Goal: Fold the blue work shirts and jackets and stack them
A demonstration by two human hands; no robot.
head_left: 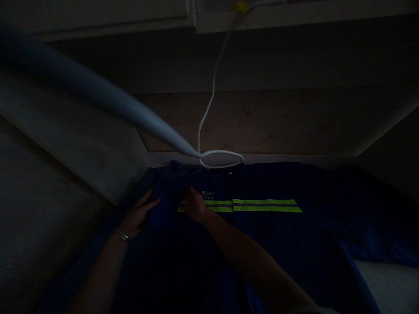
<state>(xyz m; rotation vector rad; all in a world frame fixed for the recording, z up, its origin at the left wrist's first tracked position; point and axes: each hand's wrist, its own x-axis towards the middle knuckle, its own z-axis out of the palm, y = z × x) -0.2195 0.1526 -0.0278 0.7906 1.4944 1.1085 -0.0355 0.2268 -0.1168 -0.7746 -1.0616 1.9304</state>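
A dark blue work jacket (271, 235) with yellow-green reflective stripes lies spread out in dim light, its collar toward the far wall. My left hand (139, 213), with a bracelet at the wrist, is at the jacket's left shoulder area, thumb and fingers closed on the cloth. On the chest, over the left end of the stripe (268, 206), my right hand (195, 205) has its fingers bent into the fabric beside a small white print (207, 194). Darkness partly hides the fingertips of both hands.
A white cord (214, 83) hangs from a yellow piece (240, 7) on the ledge above and ends in a loop (222, 152) over the collar. A blurred pale cord-like length (131, 109) crosses from the upper left. Walls (235, 122) stand behind and at the sides.
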